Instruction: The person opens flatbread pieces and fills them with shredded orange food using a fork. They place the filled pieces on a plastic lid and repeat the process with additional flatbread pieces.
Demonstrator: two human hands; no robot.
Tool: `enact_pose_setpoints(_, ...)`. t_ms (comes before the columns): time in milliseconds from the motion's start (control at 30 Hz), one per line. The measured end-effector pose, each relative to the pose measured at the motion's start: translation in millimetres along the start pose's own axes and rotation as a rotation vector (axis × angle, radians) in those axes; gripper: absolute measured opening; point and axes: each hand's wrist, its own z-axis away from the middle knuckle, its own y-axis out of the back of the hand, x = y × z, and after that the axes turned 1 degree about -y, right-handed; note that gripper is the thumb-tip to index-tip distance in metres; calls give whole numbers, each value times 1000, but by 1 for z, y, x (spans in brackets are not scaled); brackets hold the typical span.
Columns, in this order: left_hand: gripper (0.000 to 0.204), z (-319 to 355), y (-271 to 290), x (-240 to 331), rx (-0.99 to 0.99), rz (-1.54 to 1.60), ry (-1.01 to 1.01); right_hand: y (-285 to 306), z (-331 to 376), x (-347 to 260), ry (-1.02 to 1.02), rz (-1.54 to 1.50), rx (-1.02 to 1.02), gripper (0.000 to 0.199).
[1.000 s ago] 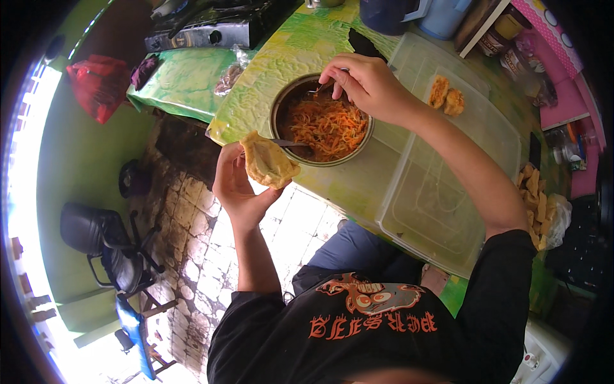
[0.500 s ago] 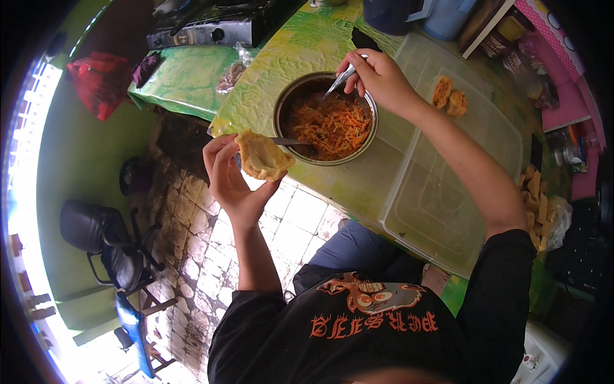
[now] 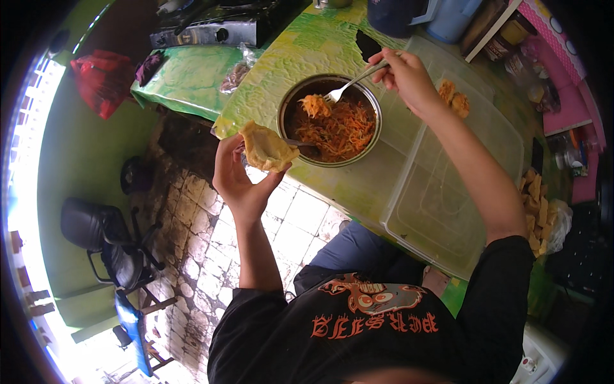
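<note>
My left hand (image 3: 245, 189) pinches an opened fried tofu pocket (image 3: 267, 148), its pale hollow facing up, just left of a metal pot (image 3: 377, 128). In the pot lies a shredded orange and pale vegetable mix (image 3: 345, 131). A utensil handle (image 3: 300, 143) rests over the pot's left rim, partly behind the tofu. My right hand (image 3: 409, 77) is closed round a metal fork (image 3: 358, 78). A clump of the mix (image 3: 316, 106) sits on the fork's end, over the pot's far left part.
Two filled tofu pieces (image 3: 455, 101) lie on a clear plastic tray (image 3: 460, 185) at the right. Beyond it a plastic bag (image 3: 558, 227) holds several tofu pieces (image 3: 535, 208). A stove (image 3: 211, 35) stands at the far left, and an office chair (image 3: 105, 237) on the floor.
My right hand has drawn back slightly right and tilted the fork, lifting a clump of the mix. The tofu in my left hand has shifted a little right.
</note>
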Motion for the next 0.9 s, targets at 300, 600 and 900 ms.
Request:
enact_pose_setpoints(300,59,-14,-17,1,47,5,67,30,3,-24,44,-186,13,30)
enact_pose_setpoints(600,58,-21,-31,3,14,-167,19,47,7,-66,208,-209,38,27)
enact_pose_setpoints(900,61,-32,-42,9,-27,-209,-38,30,10,-81,214,-231,-52,27)
